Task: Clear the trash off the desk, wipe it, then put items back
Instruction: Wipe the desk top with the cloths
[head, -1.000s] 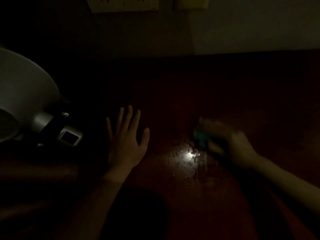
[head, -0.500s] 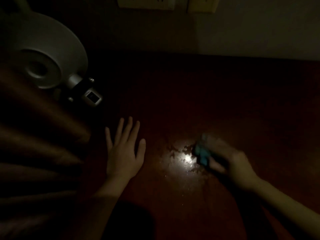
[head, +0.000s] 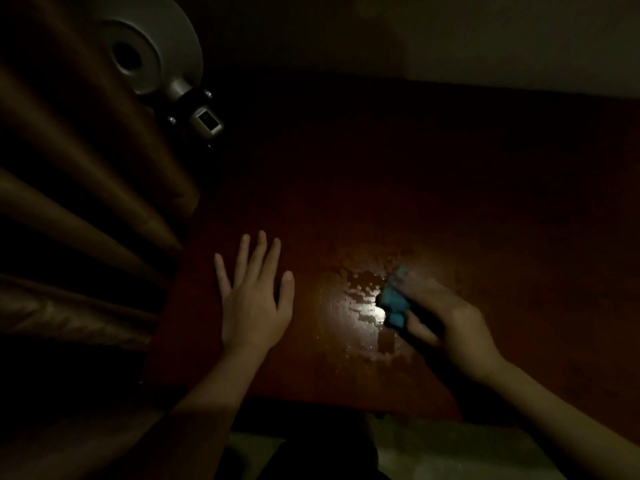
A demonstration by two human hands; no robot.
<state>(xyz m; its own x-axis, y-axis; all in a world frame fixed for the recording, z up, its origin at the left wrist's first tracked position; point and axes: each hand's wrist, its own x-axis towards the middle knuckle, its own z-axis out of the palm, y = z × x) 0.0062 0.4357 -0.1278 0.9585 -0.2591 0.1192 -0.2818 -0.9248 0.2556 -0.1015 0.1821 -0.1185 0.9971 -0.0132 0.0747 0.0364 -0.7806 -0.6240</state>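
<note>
Dark reddish-brown tabletop (head: 450, 168) across most of the view, dim all over save for one bright glare near its front edge. Brown curtain (head: 69, 202) in heavy folds down the whole left side, hanging against the tabletop's left edge. Pale wall (head: 485, 39) along the far side, behind the tabletop's back edge. Pale strip of floor (head: 450, 452) below the front edge, too dark to make out further. White desk lamp (head: 152, 50) at far left, round shade with a dark hole at its centre, a silver joint (head: 204, 119) just below it, close beside the curtain folds. Wet patch (head: 356, 306) of streaks and droplets around the glare, between the two hands. Left hand (head: 252, 306) flat on the tabletop, palm down, fingers straight and spread wide, holding nothing, just right of the curtain and apart from the wet patch. Right hand (head: 450, 323) at the right rim of the wet patch, blurred, fingers curled round a blue cloth (head: 393, 303) and pressing it against the tabletop. Blue cloth bunched into a small wad, poking out on the left of the fingers, touching the wet surface right beside the glare. Hard to tell through the blur how much of the cloth sits under the palm.
</note>
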